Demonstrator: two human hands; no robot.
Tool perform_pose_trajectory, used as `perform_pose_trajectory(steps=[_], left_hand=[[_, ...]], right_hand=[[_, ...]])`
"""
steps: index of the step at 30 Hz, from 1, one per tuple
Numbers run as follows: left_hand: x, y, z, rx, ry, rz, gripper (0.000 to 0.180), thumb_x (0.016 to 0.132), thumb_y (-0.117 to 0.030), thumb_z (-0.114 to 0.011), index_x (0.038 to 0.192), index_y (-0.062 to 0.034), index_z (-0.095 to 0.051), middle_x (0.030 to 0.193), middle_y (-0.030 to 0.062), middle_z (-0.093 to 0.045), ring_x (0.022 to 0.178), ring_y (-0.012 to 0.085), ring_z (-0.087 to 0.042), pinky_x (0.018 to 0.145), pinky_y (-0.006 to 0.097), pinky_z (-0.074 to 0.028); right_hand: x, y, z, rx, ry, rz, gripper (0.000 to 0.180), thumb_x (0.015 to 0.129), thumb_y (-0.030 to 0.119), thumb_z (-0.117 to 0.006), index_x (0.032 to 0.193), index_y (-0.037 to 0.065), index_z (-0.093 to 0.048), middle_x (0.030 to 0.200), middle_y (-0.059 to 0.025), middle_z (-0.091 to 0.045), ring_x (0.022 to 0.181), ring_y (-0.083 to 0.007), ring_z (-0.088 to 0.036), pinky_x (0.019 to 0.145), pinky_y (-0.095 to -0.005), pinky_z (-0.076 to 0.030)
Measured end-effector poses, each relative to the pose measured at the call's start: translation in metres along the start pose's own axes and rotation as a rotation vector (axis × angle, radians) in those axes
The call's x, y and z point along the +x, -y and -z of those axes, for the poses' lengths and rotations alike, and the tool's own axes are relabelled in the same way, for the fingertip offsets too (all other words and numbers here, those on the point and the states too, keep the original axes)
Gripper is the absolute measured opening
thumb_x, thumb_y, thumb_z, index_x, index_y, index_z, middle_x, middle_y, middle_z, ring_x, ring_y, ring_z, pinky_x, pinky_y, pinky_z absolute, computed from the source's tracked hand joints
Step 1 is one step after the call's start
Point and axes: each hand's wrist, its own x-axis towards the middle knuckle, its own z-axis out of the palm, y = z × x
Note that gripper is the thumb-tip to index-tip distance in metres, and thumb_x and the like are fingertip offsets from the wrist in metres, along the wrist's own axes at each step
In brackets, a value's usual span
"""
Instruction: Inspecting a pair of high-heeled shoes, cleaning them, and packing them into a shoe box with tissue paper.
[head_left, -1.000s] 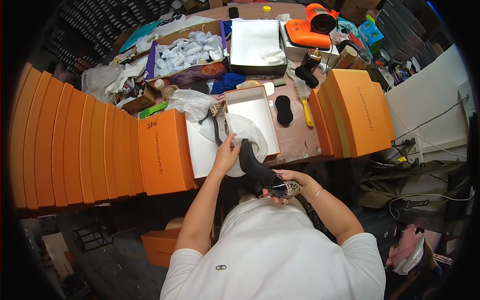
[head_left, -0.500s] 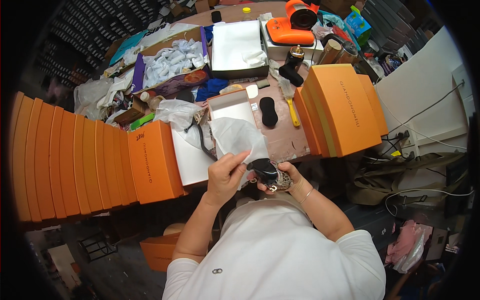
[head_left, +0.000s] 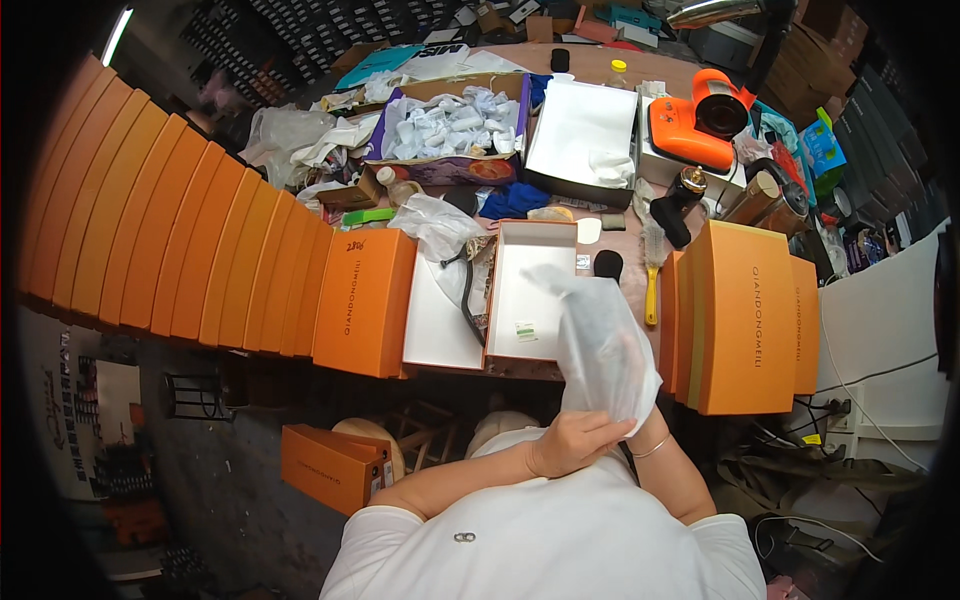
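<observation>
A thin, translucent white bag stands up in front of my chest, drawn over my right hand. Only the heel of that hand and its braceleted wrist show plainly; its fingers blur through the film around the black patterned shoe, which the bag now hides. My left hand pinches the bag's lower edge beside the right wrist. Beyond them lies an open orange box with a white inside and a small label. Left of it, a second shoe with a black strap rests on a white box part.
A long row of orange boxes lines the left side; more orange boxes stand right. Farther back are a purple carton of crumpled paper, a white-topped box, an orange machine and a yellow-handled brush.
The bag has come off the open box and over the shoe and right hand. My left hand has moved right to the bag's edge. The whole view has shifted.
</observation>
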Motion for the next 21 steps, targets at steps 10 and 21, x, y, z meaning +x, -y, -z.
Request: perform_pose_trajectory(steps=[10,21], left_hand=[[-0.023,0.122,0.080,0.151,-0.228,0.647,0.062,0.087,-0.023,-0.067,0.137,0.0022,-0.042,0.119,0.0213,-0.055,0.111,0.0364,-0.054,0.097,0.041,-0.043],[-0.084,0.298,0.144,-0.110,-0.283,1.036,0.036,0.089,-0.012,-0.058,0.123,0.0014,-0.056,0.104,0.0146,-0.068,0.085,0.0251,-0.068,0.075,0.034,-0.054]], right_hand=[[0.066,0.001,0.142,-1.543,-0.416,0.106,0.048,0.090,0.017,-0.056,0.133,-0.001,-0.047,0.126,-0.0196,-0.056,0.115,-0.0295,-0.056,0.094,-0.0376,-0.048],[-0.011,0.073,-0.008,-1.714,0.099,-0.114,0.052,0.082,0.013,-0.066,0.131,0.003,-0.051,0.131,-0.0265,-0.049,0.102,-0.0402,-0.062,0.086,-0.0428,-0.052]])
